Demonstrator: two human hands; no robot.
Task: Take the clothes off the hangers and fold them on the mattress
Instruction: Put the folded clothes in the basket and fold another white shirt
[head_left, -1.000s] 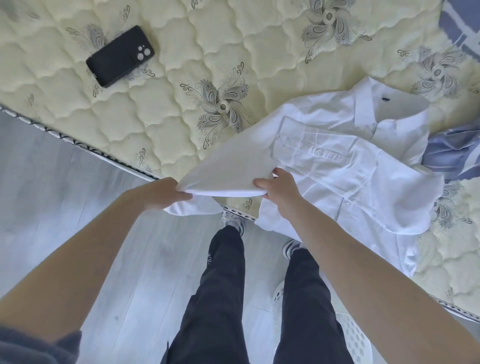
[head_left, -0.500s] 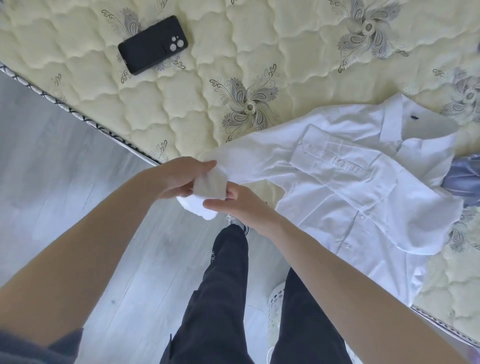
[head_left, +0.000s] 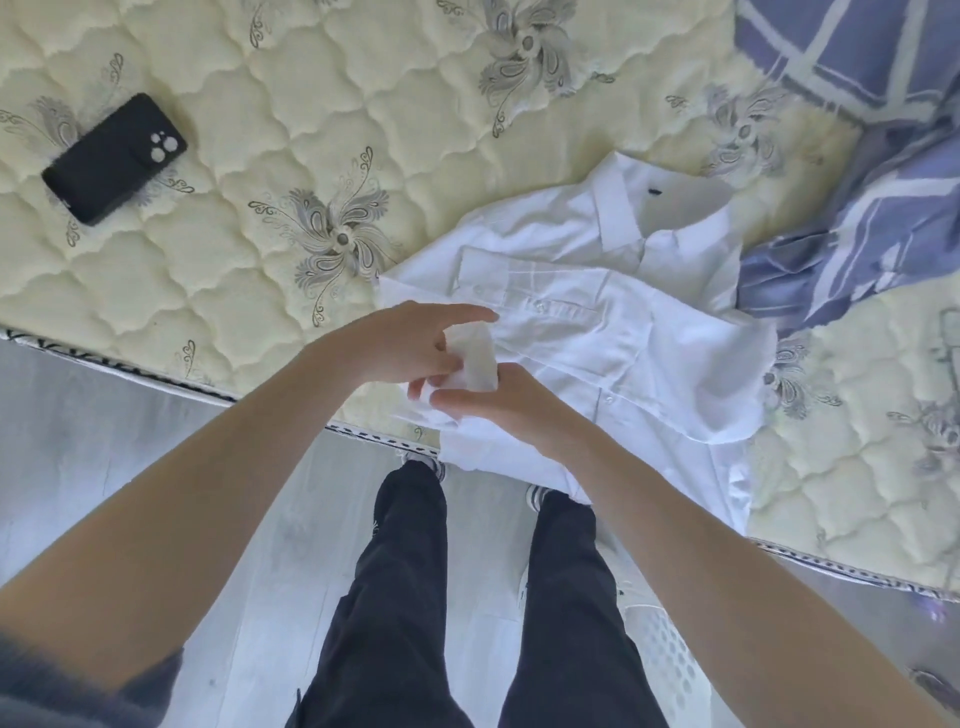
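A white collared shirt (head_left: 597, 312) lies front-up on the cream quilted mattress (head_left: 260, 260), its hem hanging over the near edge. Its left sleeve is drawn in over the chest. My left hand (head_left: 400, 345) pinches the sleeve cuff (head_left: 475, 358) from the left, index finger stretched out over the shirt. My right hand (head_left: 493, 405) grips the same cuff from below. No hanger is in view.
A black phone (head_left: 114, 156) lies on the mattress at the far left. A blue and white striped cloth (head_left: 857, 171) is bunched at the right, touching the shirt's collar side. A white perforated basket (head_left: 665, 644) stands on the grey floor by my legs.
Both hands carried the sleeve from beyond the mattress edge rightward onto the shirt's chest, closing together on the cuff. The view shifted right.
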